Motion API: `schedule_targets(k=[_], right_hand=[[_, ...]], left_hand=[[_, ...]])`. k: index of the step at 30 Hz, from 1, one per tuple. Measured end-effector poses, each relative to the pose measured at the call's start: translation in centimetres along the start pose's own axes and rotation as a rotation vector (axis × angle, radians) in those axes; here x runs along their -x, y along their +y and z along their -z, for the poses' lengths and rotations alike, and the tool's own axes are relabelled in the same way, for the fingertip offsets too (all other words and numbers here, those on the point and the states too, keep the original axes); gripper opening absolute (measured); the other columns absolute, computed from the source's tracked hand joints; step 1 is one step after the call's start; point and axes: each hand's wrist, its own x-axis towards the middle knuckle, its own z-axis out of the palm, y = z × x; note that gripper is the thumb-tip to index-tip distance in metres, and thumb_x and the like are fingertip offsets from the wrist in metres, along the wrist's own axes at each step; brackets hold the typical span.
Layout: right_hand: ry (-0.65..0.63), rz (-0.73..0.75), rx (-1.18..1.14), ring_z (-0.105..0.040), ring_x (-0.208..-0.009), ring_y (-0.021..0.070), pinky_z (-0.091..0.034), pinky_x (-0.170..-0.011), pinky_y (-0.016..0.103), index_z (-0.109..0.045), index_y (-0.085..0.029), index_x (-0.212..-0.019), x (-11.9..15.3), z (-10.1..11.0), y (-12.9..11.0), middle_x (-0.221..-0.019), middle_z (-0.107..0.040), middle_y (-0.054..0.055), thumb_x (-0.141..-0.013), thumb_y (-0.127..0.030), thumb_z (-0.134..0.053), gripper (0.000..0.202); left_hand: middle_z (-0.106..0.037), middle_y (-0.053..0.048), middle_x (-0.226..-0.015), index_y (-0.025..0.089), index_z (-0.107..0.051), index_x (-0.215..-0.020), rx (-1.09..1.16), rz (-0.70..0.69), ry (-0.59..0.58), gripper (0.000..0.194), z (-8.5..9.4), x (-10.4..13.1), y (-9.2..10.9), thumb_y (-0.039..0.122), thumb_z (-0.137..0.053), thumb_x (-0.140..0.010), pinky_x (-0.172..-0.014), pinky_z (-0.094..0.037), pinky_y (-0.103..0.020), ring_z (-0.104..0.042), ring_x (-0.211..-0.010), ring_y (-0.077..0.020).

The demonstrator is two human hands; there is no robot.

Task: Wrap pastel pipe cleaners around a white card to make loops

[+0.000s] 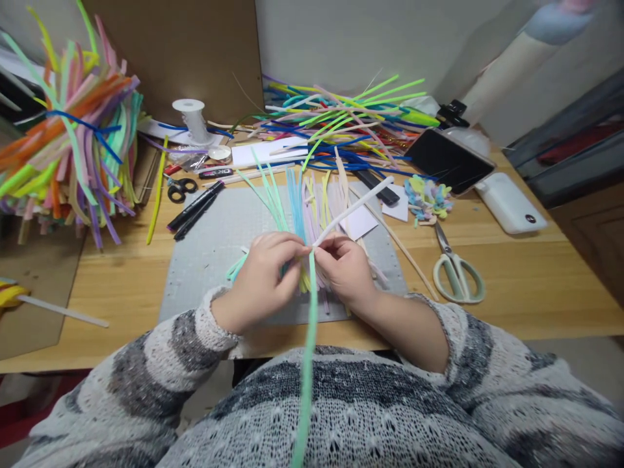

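Wood tbl (pixel 550 289) w/ grey mat (pixel 192 273), pale wall (pixel 361 39); L hand (pixel 266 273), R hand (pixel 347 270) pinching stems (pixel 311 318).

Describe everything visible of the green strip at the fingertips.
The green strip is pale mint, long and narrow, with a soft, fuzzy look. Its upper part meets a white strip where the left hand and right hand come together. It runs down the picture, bending gently, in front of the sweater and out of frame; contact there is unclear.

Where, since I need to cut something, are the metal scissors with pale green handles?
In the head view, those scissors lie on the wooden table, right of the flat grey mat, tips toward the pastel fuzzy pieces.
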Motion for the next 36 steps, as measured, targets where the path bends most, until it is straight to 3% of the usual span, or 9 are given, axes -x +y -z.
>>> schedule_targets(k=[4,7,21,36], right_hand=[[-0.103,0.054,0.045,-0.053,-0.068,0.0129,-0.044,-0.066,0.029,-0.059,-0.021,-0.072,0.2,0.3,0.1,-0.07,-0.058,-0.002,-0.075,-0.03,-0.065,0.012],[-0.145,0.099,0.081,-0.054,-0.071,0.0132,-0.044,-0.069,0.03,-0.061,-0.021,-0.073,0.4,0.4,0.0,-0.072,-0.059,-0.002,-0.078,-0.029,-0.064,0.01],[-0.155,0.102,0.054,-0.055,-0.072,0.0139,-0.045,-0.071,0.033,-0.064,-0.02,-0.075,0.7,0.3,-0.3,-0.074,-0.061,0.0,-0.077,-0.028,-0.066,0.008],[-0.2,0.078,0.003,-0.06,-0.08,0.0144,-0.048,-0.078,0.034,-0.065,-0.022,-0.081,1.2,0.3,-0.7,-0.081,-0.065,0.001,-0.081,-0.026,-0.061,0.006]], left_hand=[[-0.066,-0.005,-0.086,0.015,-0.063,-0.088,0.296,0.29,0.029,0.017,0.4,-0.5,-0.5,0.03,-0.057,-0.083,-0.076,-0.047,-0.03,-0.06,-0.081,-0.0166],[-0.064,-0.003,-0.08,0.014,-0.062,-0.085,0.433,0.397,-0.032,0.018,0.7,-1.1,-0.8,0.03,-0.062,-0.078,-0.07,-0.046,-0.027,-0.058,-0.074,-0.0136],[-0.064,-0.001,-0.075,0.014,-0.062,-0.077,0.5,0.388,-0.107,0.017,0.9,-1.4,-1.4,0.027,-0.07,-0.071,-0.068,-0.044,-0.025,-0.057,-0.071,-0.0116],[-0.063,0.0,-0.071,0.014,-0.061,-0.071,0.479,0.406,-0.065,0.016,1.1,-1.3,-1.5,0.026,-0.071,-0.068,-0.064,-0.042,-0.024,-0.055,-0.068,-0.0112]])
